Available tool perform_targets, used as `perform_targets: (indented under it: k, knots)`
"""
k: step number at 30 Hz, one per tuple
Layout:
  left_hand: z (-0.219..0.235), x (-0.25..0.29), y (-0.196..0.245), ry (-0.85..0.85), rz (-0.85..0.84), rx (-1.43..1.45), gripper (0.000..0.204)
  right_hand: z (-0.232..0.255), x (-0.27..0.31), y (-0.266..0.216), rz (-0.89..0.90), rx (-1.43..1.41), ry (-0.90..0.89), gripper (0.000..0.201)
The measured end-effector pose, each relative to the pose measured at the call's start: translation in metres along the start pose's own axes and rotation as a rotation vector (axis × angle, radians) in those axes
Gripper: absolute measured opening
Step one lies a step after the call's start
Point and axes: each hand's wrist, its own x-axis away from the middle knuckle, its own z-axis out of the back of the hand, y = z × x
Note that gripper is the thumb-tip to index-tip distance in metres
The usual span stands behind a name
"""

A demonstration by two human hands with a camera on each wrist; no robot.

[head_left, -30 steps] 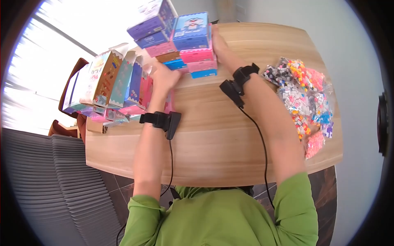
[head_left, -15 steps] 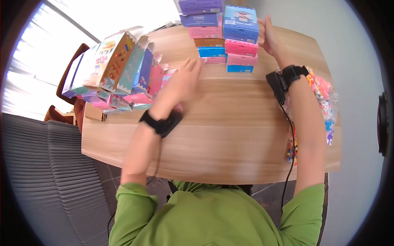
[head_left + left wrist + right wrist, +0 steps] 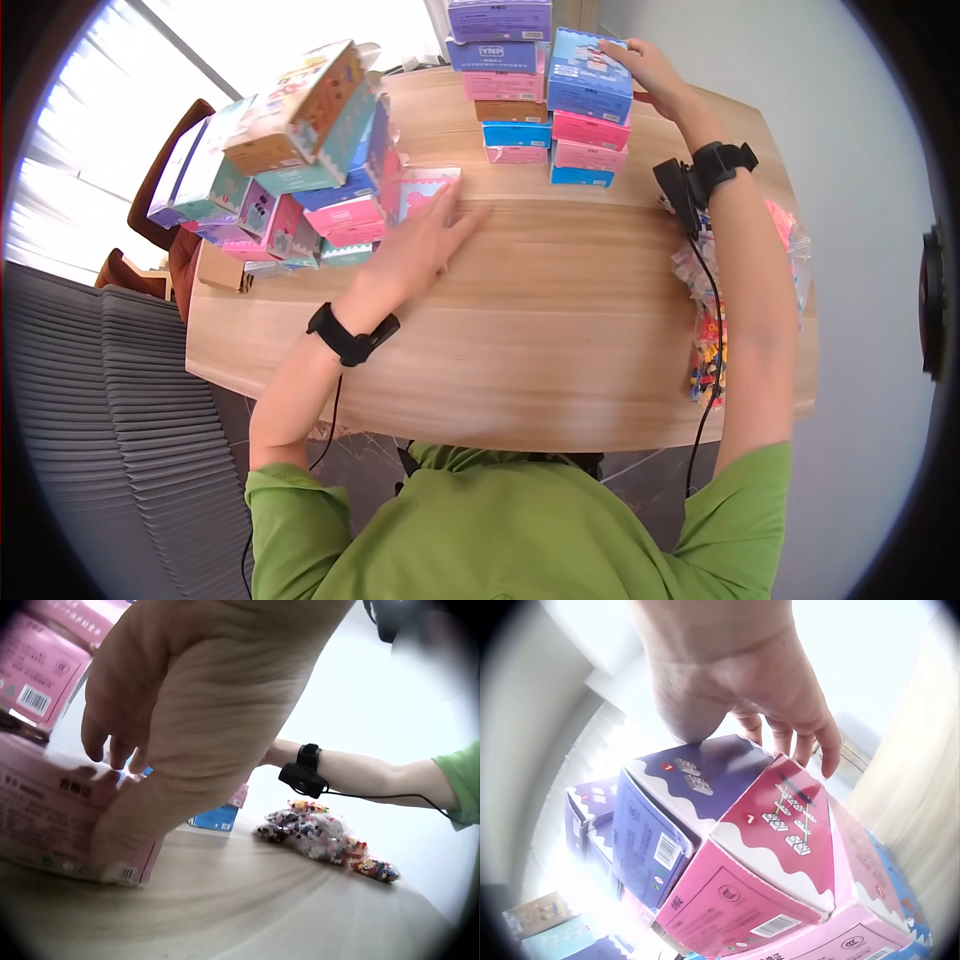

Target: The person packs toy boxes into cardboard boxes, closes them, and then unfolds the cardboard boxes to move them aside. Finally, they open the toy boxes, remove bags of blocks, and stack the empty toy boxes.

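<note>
In the head view, my right hand (image 3: 665, 82) reaches over the right-hand stack, its fingertips at the top of the blue box (image 3: 590, 90); the right wrist view shows the fingers (image 3: 804, 746) spread at the far side of the stacked boxes (image 3: 769, 825). Beside it stands another stack, with a purple box (image 3: 498, 20) on top. My left hand (image 3: 410, 250), fingers extended and spread, is by a pink box (image 3: 420, 190) near the left pile. In the left wrist view this hand (image 3: 180, 720) is in front of a pink box (image 3: 52, 817); contact is unclear.
Several boxes with raised flaps (image 3: 290, 115) lean in a pile at the table's left. A small brown carton (image 3: 222, 270) sits at the left edge. Bags of coloured pieces (image 3: 708, 350) lie at the right, partly behind my right forearm.
My right hand has moved from the stack's side to over its top box. My left hand has left the stacks and moved down toward the left pile, whose front boxes now tilt more.
</note>
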Motion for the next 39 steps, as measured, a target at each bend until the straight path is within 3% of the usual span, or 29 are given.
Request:
perform_targets:
  k: [2, 4, 5, 7, 8, 10, 12, 13, 14, 15, 16, 18, 19, 22, 25, 27, 30, 33, 34, 39]
  knots:
    - [0.013, -0.004, -0.002, 0.079, 0.016, -0.006, 0.069, -0.001, 0.000, -0.001, 0.006, 0.005, 0.010, 0.051]
    - [0.024, -0.011, -0.001, 0.230, 0.014, -0.072, 0.063, -0.004, 0.001, -0.007, 0.080, 0.120, 0.324, 0.037]
    - [0.033, -0.011, 0.003, 0.147, 0.071, -0.026, 0.058, -0.005, 0.002, -0.012, 0.120, 0.176, 0.483, 0.031]
    - [0.066, -0.004, 0.020, -0.019, 0.187, 0.069, 0.050, 0.002, 0.009, -0.024, 0.538, 0.117, 0.703, 0.021]
    - [0.080, 0.004, 0.025, -0.006, 0.189, 0.093, 0.046, 0.005, 0.019, -0.031, 0.747, 0.081, 0.806, 0.017]
    - [0.106, 0.022, 0.032, 0.014, 0.188, 0.139, 0.037, -0.030, 0.085, -0.070, 0.904, -0.224, 0.496, 0.012]
    - [0.121, 0.043, 0.029, 0.386, 0.112, 0.041, 0.027, -0.071, 0.138, -0.084, 0.890, -0.083, 0.240, 0.010]
    - [0.132, 0.046, 0.024, 0.557, 0.107, 0.002, 0.028, -0.096, 0.158, -0.089, 0.749, -0.294, 0.025, 0.008]
    - [0.143, 0.047, 0.017, 0.730, 0.103, -0.038, 0.029, -0.111, 0.168, -0.093, 0.645, -0.152, -0.088, 0.015]
    - [0.156, 0.043, 0.006, 0.879, 0.027, -0.259, 0.031, -0.129, 0.166, -0.090, 0.515, -0.141, -0.189, 0.023]
    - [0.171, 0.048, 0.002, 0.728, 0.174, -0.336, 0.036, -0.147, 0.160, -0.083, 0.385, -0.131, -0.289, 0.032]
    - [0.181, 0.050, -0.026, 0.556, 0.140, -0.282, 0.067, -0.177, 0.137, -0.062, 0.074, -0.142, -0.466, 0.051]
    - [0.183, 0.052, -0.040, 0.462, 0.137, -0.220, 0.080, -0.192, 0.126, -0.052, 0.065, -0.175, -0.419, 0.056]
    - [0.182, 0.067, -0.070, 0.294, 0.178, -0.301, 0.087, -0.213, 0.103, -0.051, -0.031, -0.335, -0.356, 0.068]
    - [0.179, 0.084, -0.075, 0.165, 0.384, -0.311, 0.111, -0.217, 0.091, -0.064, -0.250, -0.584, -0.418, 0.074]
    - [0.168, 0.093, -0.078, 0.195, 0.357, -0.211, 0.113, -0.221, 0.088, -0.069, -0.342, -0.666, -0.423, 0.074]
    - [0.153, 0.102, -0.076, 0.218, 0.366, -0.220, 0.114, -0.224, 0.095, -0.070, -0.256, -0.514, -0.558, 0.071]
    - [0.137, 0.106, -0.073, 0.278, 0.445, -0.210, 0.112, -0.224, 0.110, -0.077, -0.254, -0.546, -0.621, 0.067]
    - [0.130, 0.108, -0.079, 0.344, 0.392, -0.401, 0.111, -0.226, 0.110, -0.076, -0.207, -0.524, -0.650, 0.065]
    - [0.123, 0.115, -0.092, 0.409, 0.397, -0.335, 0.112, -0.233, 0.103, -0.064, -0.008, -0.305, -0.707, 0.056]
